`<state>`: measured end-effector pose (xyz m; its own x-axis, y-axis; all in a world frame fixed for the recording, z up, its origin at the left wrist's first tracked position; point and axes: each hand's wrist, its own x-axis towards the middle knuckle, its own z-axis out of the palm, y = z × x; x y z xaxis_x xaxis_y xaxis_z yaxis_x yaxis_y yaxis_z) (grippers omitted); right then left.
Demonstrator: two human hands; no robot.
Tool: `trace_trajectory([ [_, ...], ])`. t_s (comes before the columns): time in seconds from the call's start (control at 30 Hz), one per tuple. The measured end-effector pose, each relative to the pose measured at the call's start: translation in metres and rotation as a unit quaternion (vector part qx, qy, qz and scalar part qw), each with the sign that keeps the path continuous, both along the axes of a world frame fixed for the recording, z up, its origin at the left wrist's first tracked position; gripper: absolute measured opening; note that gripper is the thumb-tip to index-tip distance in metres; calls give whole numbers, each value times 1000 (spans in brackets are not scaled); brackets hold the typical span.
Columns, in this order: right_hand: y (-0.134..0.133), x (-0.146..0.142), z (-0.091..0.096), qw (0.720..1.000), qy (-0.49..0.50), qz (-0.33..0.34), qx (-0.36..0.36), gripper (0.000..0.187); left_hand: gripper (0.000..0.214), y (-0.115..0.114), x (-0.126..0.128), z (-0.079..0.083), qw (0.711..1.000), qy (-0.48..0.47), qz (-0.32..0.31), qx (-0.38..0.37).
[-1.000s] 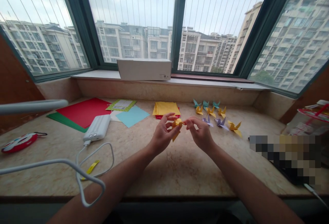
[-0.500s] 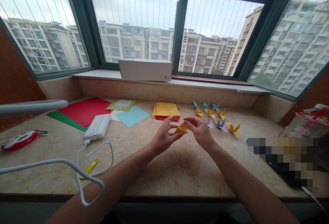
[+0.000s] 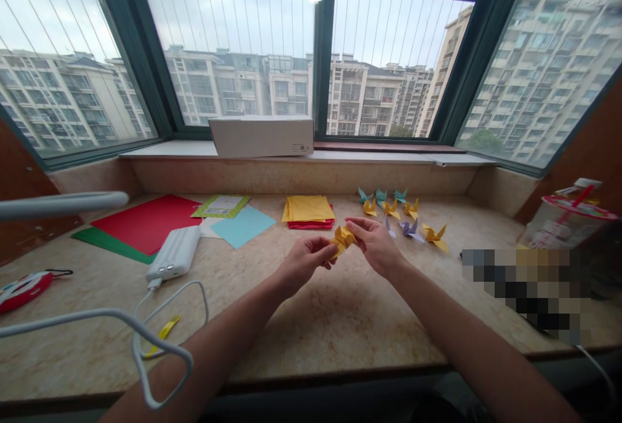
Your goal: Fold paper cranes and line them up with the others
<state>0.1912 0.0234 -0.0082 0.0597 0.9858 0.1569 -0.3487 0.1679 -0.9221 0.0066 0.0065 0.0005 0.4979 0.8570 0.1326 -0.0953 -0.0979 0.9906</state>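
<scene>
Both of my hands are raised over the marble counter (image 3: 340, 319), holding one small yellow folded paper piece (image 3: 343, 238) between them. My left hand (image 3: 304, 263) has its fingers curled and pinches the piece from the left and below. From the right, my right hand (image 3: 374, 243) pinches its upper edge with thumb and fingertips. Just behind the hands lie several finished paper cranes (image 3: 405, 214) in teal, yellow and purple, and a stack of yellow square sheets (image 3: 307, 208) on red ones.
Red and green sheets (image 3: 143, 223), a light blue sheet (image 3: 241, 225) and a white power bank (image 3: 175, 253) with its cable lie at the left. A white box (image 3: 261, 136) sits on the sill. A plastic cup (image 3: 564, 222) stands at the right.
My left hand's fingers have closed from spread to curled round the yellow piece, and both hands have shifted slightly. The view has tipped a little lower.
</scene>
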Motion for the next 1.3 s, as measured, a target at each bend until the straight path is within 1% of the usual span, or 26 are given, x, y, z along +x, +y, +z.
trace_trajectory([
  [0.13,3,6,2,1000,25,6,-13,32,35,-2,1,5,1000,2,6,14],
  [0.3,5,11,5,999,34,-18,-19,33,35,-1,2,4,1000,16,2,19],
  [0.43,7,13,4,998,49,-17,-19,32,35,1,2,4,999,23,-3,30],
  [0.63,11,16,1,999,31,-20,0,34,35,0,2,5,999,25,-6,30],
  [0.97,11,17,2,999,33,-30,-5,33,37,0,2,3,999,16,-13,37],
  [1.1,10,16,3,999,31,-32,-7,34,37,0,2,4,999,11,-19,37],
  [1.23,11,14,0,999,33,-31,-5,38,36,0,1,5,999,4,-16,34],
  [1.3,12,15,-2,999,7,-52,3,39,35,0,0,5,999,-2,-4,32],
])
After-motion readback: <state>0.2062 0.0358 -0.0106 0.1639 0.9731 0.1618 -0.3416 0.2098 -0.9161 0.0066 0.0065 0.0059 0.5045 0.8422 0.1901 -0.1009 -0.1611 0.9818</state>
